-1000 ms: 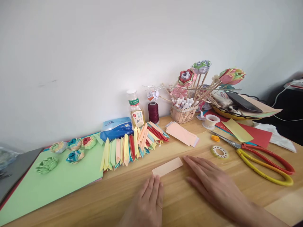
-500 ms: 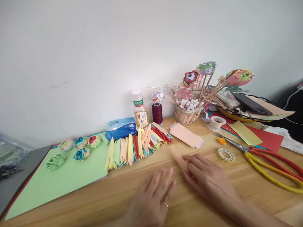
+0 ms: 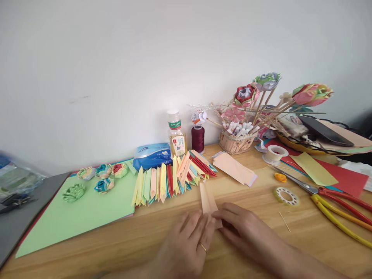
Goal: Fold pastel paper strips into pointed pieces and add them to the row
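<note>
A narrow peach paper strip [image 3: 208, 198], creased along its length, lies on the wooden table between my hands. My left hand [image 3: 188, 240], with a ring, rests its spread fingers on the strip's lower left part. At the strip's lower right edge, my right hand [image 3: 247, 232] has its fingers closed on the paper. Behind the strip stands a row of folded coloured paper pieces [image 3: 162, 180]. A stack of peach paper rectangles [image 3: 235, 167] lies beyond my right hand.
Folded paper flowers [image 3: 104, 185] sit on green sheets [image 3: 78, 221] at left. Scissors [image 3: 310, 188], a white spool [image 3: 274, 154] and a round dial [image 3: 286, 196] lie at right. Behind are a blue tissue pack [image 3: 152, 155], bottle [image 3: 177, 135] and flower basket [image 3: 236, 142].
The peach strip has turned more upright and come between my hands. My left fingers now rest on it. A thin stick shows right of my right hand, and the view has shifted slightly.
</note>
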The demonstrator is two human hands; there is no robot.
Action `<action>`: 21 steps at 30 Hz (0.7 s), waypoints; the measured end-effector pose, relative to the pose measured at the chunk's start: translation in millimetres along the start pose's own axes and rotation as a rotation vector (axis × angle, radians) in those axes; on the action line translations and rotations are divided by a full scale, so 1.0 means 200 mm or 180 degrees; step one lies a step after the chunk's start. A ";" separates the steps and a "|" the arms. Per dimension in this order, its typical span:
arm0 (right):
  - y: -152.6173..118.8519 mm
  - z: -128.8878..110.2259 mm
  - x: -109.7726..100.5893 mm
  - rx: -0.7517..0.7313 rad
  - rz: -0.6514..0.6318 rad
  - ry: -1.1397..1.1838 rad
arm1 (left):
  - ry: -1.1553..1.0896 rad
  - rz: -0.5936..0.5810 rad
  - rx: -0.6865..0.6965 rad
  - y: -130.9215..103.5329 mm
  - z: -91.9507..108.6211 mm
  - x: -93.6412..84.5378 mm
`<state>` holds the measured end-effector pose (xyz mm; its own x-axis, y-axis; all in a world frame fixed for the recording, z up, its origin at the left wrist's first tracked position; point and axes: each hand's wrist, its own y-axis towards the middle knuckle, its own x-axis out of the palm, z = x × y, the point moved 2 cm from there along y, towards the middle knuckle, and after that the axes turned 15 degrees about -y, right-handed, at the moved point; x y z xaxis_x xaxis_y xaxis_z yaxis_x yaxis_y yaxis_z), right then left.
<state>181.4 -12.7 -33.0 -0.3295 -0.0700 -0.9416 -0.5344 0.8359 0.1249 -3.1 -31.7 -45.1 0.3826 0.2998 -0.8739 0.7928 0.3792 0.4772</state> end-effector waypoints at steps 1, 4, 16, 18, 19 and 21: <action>0.00 0.01 0.00 -0.0025 0.0042 -0.0081 | -0.0011 -0.0002 -0.0036 0.00 0.00 0.00; 0.01 0.03 -0.04 -0.0173 0.0156 -0.0460 | -0.0058 -0.0090 -0.0057 0.00 -0.01 0.00; 0.02 0.07 -0.11 -0.1173 0.0542 -0.0748 | -0.0100 -0.0126 -0.0151 0.01 -0.01 0.00; 0.02 0.06 -0.08 -0.1168 0.0661 -0.0852 | -0.0137 -0.0091 -0.0151 0.02 -0.02 -0.01; 0.02 0.06 -0.06 -0.1153 0.0709 -0.0909 | -0.0160 -0.0056 -0.0105 0.02 -0.02 -0.01; 0.02 0.06 -0.05 -0.1091 0.0766 -0.0939 | -0.0220 0.0011 0.0015 0.03 -0.02 -0.02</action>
<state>191.1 -2.4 -27.0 -0.2674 0.3004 -0.9156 -0.7113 0.5794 0.3979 -2.2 -26.8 -38.2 0.4170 0.2398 -0.8767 0.7936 0.3741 0.4798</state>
